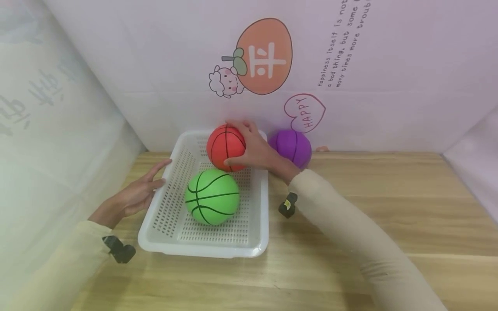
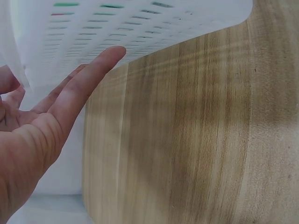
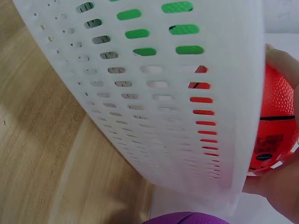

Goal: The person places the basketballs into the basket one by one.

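red basketball (image 1: 219, 149) is clamped in right hand (image 1: 254, 149) inside far edge of perforated white basket (image 1: 202, 249), beyond green basketball (image 1: 212, 196); left edge is touched by left hand (image 1: 140, 193), fingers apart, presumably for steadying.

Inside the rim of the white, slotted plastic basket (image 3: 229, 88), the right hand (image 3: 280, 184) grips a red, black-lined ball (image 3: 274, 102); outside the basket sits a purple, dark-lined ball (image 3: 177, 219), brown wood-grained tabletop (image 3: 56, 126) beneath it.

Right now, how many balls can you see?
3: green ball in the basket, red ball gripped by the right hand at the basket's far end, purple ball outside, on its right.
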A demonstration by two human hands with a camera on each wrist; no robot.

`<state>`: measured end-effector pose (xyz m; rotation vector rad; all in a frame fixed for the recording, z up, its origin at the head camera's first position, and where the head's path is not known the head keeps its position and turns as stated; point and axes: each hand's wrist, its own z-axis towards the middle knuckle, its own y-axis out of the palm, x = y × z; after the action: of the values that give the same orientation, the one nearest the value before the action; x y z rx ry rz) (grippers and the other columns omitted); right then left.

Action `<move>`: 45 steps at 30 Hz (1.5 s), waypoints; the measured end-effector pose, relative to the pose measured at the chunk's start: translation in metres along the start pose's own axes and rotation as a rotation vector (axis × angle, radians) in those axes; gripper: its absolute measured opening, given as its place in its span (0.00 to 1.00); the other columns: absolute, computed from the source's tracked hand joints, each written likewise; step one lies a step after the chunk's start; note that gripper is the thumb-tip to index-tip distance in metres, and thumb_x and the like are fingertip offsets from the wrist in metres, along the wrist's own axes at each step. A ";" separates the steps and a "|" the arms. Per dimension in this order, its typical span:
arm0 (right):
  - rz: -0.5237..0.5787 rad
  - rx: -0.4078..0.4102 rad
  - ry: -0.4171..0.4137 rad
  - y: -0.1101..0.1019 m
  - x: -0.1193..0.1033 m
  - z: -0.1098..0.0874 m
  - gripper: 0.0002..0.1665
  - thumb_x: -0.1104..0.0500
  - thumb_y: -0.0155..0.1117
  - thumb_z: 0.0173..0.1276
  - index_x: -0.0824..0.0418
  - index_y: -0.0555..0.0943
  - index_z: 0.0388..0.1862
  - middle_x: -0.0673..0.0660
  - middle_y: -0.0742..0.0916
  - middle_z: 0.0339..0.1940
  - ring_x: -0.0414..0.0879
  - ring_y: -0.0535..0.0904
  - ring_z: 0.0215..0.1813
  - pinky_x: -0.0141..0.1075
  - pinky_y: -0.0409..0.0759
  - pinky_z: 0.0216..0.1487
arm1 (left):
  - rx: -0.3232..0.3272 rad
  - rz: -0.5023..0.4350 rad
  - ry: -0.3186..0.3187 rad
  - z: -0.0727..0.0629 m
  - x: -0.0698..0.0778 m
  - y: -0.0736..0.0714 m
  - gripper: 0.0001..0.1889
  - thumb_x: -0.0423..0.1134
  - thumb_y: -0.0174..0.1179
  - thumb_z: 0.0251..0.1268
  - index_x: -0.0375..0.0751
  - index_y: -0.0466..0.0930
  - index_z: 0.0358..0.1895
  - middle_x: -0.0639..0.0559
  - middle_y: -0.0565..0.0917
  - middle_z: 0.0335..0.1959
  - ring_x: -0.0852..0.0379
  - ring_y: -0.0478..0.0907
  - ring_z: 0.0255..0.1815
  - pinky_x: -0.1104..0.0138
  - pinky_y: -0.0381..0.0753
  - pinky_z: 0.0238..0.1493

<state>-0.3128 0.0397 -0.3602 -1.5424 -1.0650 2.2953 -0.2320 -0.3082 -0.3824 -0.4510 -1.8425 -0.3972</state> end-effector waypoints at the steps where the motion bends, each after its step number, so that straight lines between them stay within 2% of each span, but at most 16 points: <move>1: 0.000 -0.006 0.005 0.001 0.000 0.001 0.59 0.44 0.82 0.50 0.38 0.58 0.78 0.57 0.62 0.71 0.55 0.70 0.64 0.49 0.81 0.55 | -0.004 -0.002 0.003 0.000 0.000 0.000 0.34 0.36 0.36 0.84 0.63 0.31 0.81 0.22 0.47 0.75 0.28 0.68 0.65 0.36 0.76 0.52; 8: -0.013 -0.035 0.041 0.004 0.000 0.007 0.55 0.44 0.79 0.53 0.43 0.59 0.76 0.56 0.62 0.71 0.54 0.71 0.63 0.49 0.82 0.53 | -0.002 -0.011 0.006 0.002 -0.001 0.000 0.33 0.35 0.35 0.84 0.63 0.32 0.81 0.24 0.47 0.76 0.26 0.65 0.66 0.36 0.76 0.52; 15: -0.042 -0.105 0.114 0.005 0.002 0.014 0.55 0.40 0.74 0.57 0.46 0.57 0.78 0.61 0.66 0.68 0.55 0.71 0.62 0.50 0.82 0.53 | 0.010 -0.013 -0.004 0.000 0.000 0.000 0.33 0.35 0.34 0.84 0.64 0.32 0.81 0.24 0.46 0.76 0.22 0.60 0.68 0.35 0.76 0.53; 22: -0.058 -0.164 0.089 0.004 0.003 0.017 0.52 0.38 0.68 0.63 0.53 0.57 0.79 0.57 0.75 0.63 0.51 0.71 0.61 0.46 0.82 0.52 | 0.013 -0.004 -0.008 0.001 0.000 0.000 0.33 0.35 0.34 0.84 0.65 0.32 0.81 0.24 0.45 0.76 0.23 0.62 0.67 0.35 0.76 0.51; 30: -0.078 -0.189 0.126 0.004 0.002 0.020 0.52 0.40 0.67 0.64 0.54 0.54 0.79 0.60 0.73 0.64 0.52 0.70 0.62 0.48 0.82 0.54 | 0.008 -0.007 -0.003 0.002 -0.002 -0.002 0.33 0.36 0.35 0.84 0.64 0.32 0.81 0.23 0.46 0.76 0.25 0.64 0.66 0.35 0.76 0.51; 38: -0.174 -0.255 0.236 0.003 -0.002 0.023 0.53 0.35 0.61 0.67 0.54 0.52 0.82 0.65 0.68 0.68 0.56 0.68 0.63 0.52 0.79 0.57 | 0.029 -0.015 -0.027 0.004 -0.002 -0.001 0.33 0.35 0.34 0.84 0.66 0.34 0.81 0.26 0.49 0.75 0.25 0.64 0.67 0.35 0.76 0.52; 45: -0.194 -0.261 0.245 0.004 -0.003 0.026 0.52 0.35 0.60 0.68 0.53 0.52 0.82 0.65 0.66 0.69 0.57 0.67 0.64 0.52 0.79 0.58 | 0.010 -0.023 -0.017 0.002 0.000 -0.001 0.34 0.35 0.35 0.84 0.65 0.32 0.81 0.24 0.47 0.75 0.23 0.61 0.68 0.35 0.76 0.52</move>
<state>-0.3328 0.0232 -0.3554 -1.6735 -1.4167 1.8439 -0.2341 -0.3076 -0.3828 -0.4281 -1.8672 -0.4000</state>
